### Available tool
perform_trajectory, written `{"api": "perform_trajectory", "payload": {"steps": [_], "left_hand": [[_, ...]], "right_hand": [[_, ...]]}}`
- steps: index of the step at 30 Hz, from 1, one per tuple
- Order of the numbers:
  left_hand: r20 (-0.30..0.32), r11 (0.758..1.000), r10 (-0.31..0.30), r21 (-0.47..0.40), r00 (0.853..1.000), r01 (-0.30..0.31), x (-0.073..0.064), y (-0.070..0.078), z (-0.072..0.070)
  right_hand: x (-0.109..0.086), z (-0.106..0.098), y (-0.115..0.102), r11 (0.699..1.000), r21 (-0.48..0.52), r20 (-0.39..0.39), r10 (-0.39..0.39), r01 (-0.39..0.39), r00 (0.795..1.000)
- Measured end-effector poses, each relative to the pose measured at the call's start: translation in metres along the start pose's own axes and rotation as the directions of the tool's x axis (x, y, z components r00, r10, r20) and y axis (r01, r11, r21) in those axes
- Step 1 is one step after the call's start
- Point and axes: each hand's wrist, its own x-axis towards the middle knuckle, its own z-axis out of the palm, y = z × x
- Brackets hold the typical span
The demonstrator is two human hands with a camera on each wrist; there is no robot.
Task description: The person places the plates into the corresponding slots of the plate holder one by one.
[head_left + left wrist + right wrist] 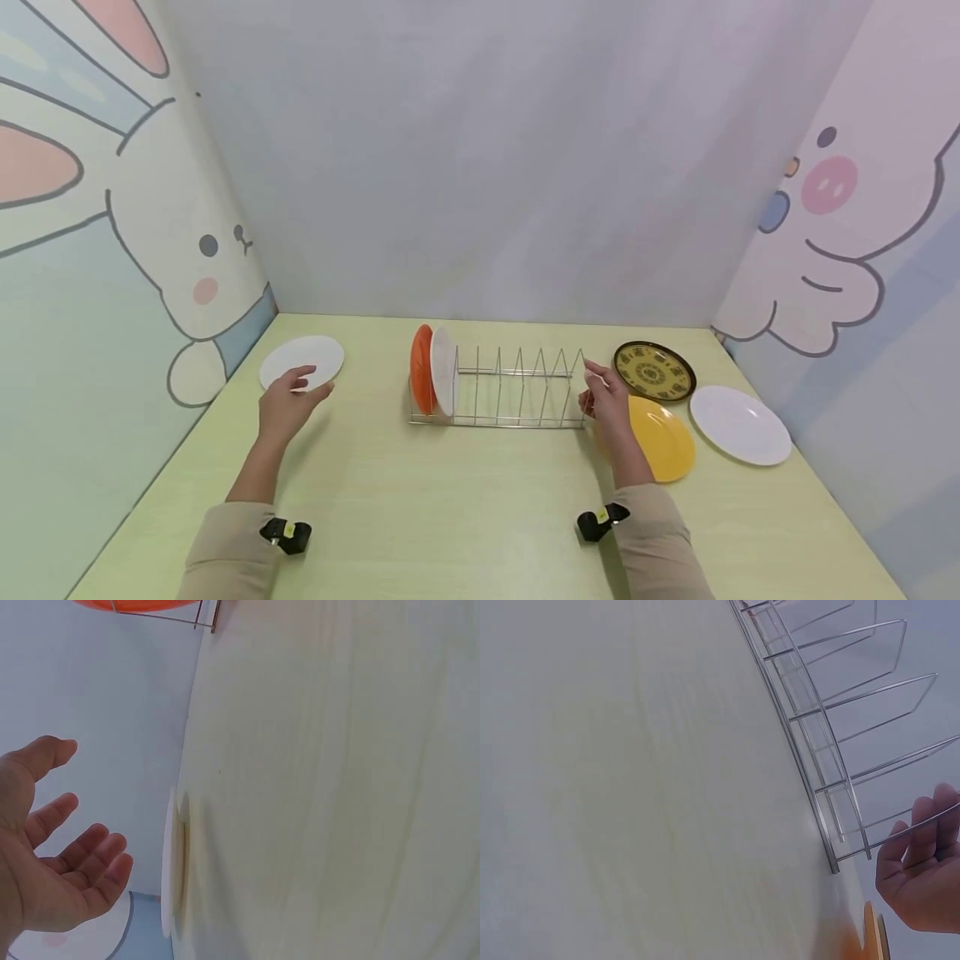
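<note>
A wire dish rack stands mid-table, an orange plate and a white plate upright in its left slots. At the rack's right end my right hand grips the end wire; in the right wrist view its curled fingers lie against that wire. Over on the left, my left hand hovers by a flat-lying white plate, overlapping its near edge in the head view. The left wrist view shows those fingers loosely bent, holding nothing, apart from the white plate.
Right of the rack lie a yellow plate, a dark-rimmed patterned plate and a white oval plate. The yellow plate is partly behind my right forearm. Walls with cartoon animals border the pale table at the back and sides.
</note>
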Motion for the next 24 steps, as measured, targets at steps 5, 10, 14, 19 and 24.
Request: {"api": "perform_trajectory", "payload": {"steps": [5,10,14,19,24], "left_hand": [[-0.024,0.999,-0.048,0.007,0.999,0.048,0.004,-0.013,-0.007],[-0.074,0.994,-0.107,0.012,0.991,0.108,0.01,-0.027,-0.015],[-0.137,0.985,-0.169,-0.002,0.976,0.171,0.018,-0.037,-0.018],[-0.157,0.97,-0.243,-0.042,0.957,0.239,0.027,-0.05,-0.018],[-0.114,0.952,-0.302,-0.093,0.946,0.293,0.034,-0.059,-0.019]], "right_hand": [[0.001,-0.001,0.003,1.0,0.005,-0.002,-0.019,0.019,1.0],[0.001,-0.001,0.003,0.999,0.007,-0.003,-0.031,0.031,1.0],[0.0,-0.001,0.0,1.0,-0.004,-0.018,-0.016,0.016,1.0],[-0.001,0.0,-0.002,1.0,-0.006,-0.014,-0.009,0.009,1.0],[-0.001,0.0,-0.001,1.0,-0.008,-0.005,-0.007,0.007,1.0]]}}
